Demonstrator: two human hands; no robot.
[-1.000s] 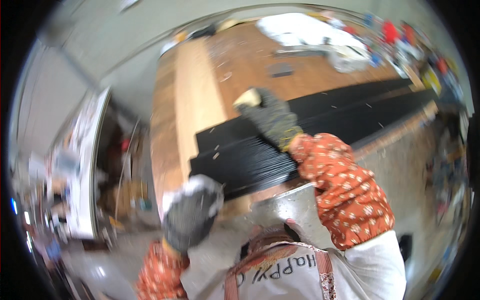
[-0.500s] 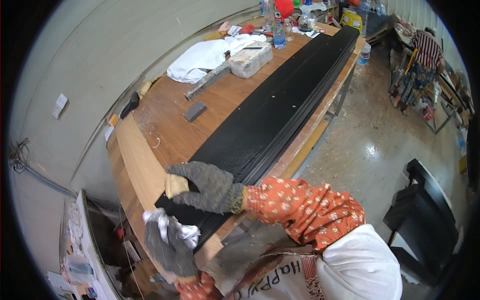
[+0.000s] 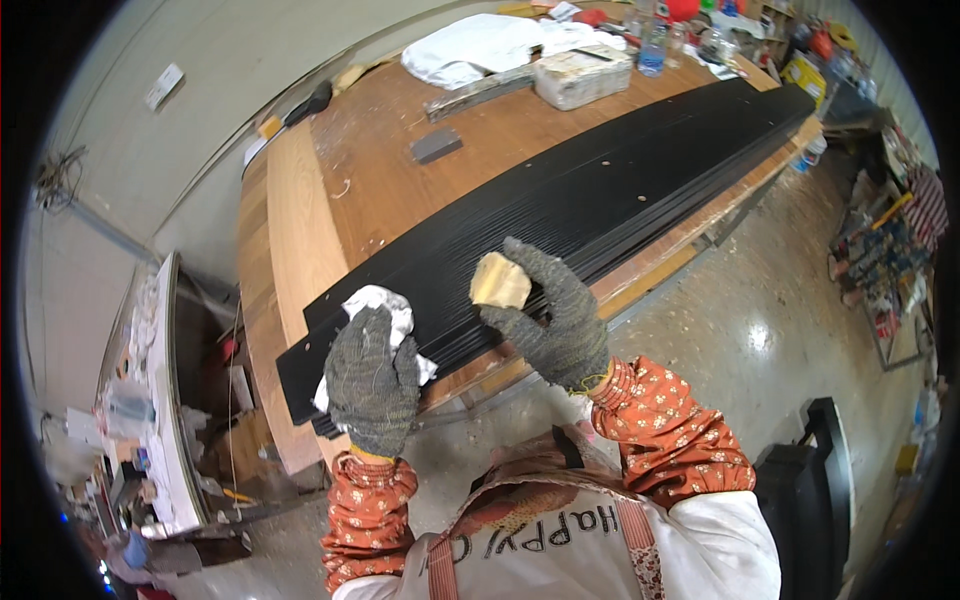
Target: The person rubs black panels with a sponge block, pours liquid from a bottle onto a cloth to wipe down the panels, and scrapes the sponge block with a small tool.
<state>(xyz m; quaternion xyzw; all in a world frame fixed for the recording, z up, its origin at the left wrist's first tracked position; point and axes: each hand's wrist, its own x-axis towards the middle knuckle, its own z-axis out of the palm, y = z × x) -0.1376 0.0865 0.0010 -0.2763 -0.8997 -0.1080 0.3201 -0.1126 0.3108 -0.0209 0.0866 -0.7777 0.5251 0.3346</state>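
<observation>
Black boards (image 3: 620, 175) lie along the brown table (image 3: 400, 185), grey wall (image 3: 240, 60) behind — left hand (image 3: 372, 390) holding white cloth (image 3: 385, 299) over their end, right hand (image 3: 562, 328) pinching a tan pad (image 3: 499, 281) over them.

Single head fisheye, close above, facing down: worktable (image 3: 380, 200) toward 12 o'clock, wearer's apron (image 3: 545, 560) at 6, edges bending.

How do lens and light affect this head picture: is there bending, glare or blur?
Head view: the table edges bend and the corners go black; head view: a white glare spot shines on the floor; head view: the right hand and its pale block look fairly sharp.
</observation>
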